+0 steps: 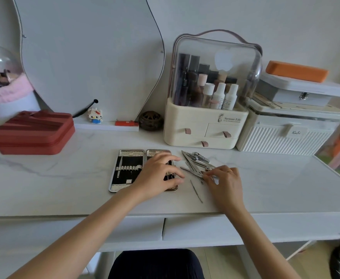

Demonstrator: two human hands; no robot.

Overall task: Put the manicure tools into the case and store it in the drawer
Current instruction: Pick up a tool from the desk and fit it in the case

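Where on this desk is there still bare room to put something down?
Bare patches: the desk front left, between the red box and the open case; and front right, below the white ribbed box. Crowded: the tool pile right of the case, where the right hand works, and the back row.

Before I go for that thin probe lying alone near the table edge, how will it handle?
The thin probe looks like stiff metal, so it probably won't flex. It lies flat on the glossy table, so it may slide and be hard to pinch. It is likely very light.
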